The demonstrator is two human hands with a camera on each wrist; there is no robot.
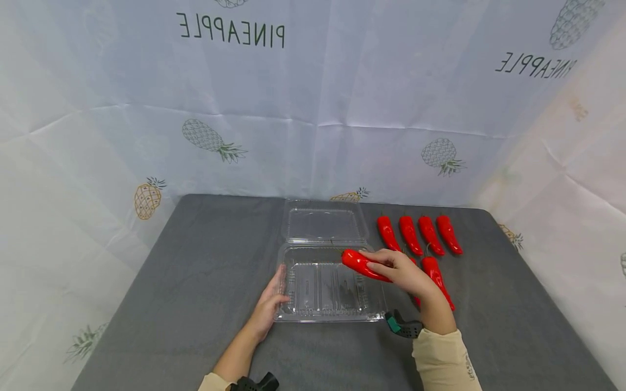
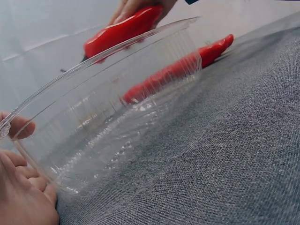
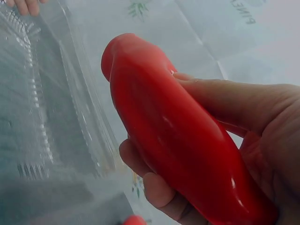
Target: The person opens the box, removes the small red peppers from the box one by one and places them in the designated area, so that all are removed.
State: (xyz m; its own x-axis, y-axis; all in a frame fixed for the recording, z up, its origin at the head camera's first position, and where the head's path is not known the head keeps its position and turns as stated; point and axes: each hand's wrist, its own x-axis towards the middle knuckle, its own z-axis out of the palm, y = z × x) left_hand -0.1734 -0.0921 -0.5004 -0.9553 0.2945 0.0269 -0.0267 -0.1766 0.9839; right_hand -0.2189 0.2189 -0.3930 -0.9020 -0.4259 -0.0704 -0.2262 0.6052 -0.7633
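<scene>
A clear plastic clamshell container [image 1: 323, 314] lies on the table with its lid [image 1: 323, 224] folded back. My left hand [image 1: 266, 307] grips its left side, thumb at the rim and fingers along the outer wall. Above the right part of the container, my right hand [image 1: 398, 269] holds a glossy red chili pepper [image 1: 359, 263] between thumb and fingers. The pepper's thin stem points left, over the container. In the right wrist view, the held pepper [image 3: 164, 126] fills the middle, with fingers curled beneath it. No pepper shows inside the container.
Several more red peppers [image 1: 408, 234] lie to the right of the container, in a back row and a front row partly hidden by my right arm. A grey cloth [image 1: 195, 271] covers the table. Behind it hangs a pineapple-print curtain [image 1: 313, 81].
</scene>
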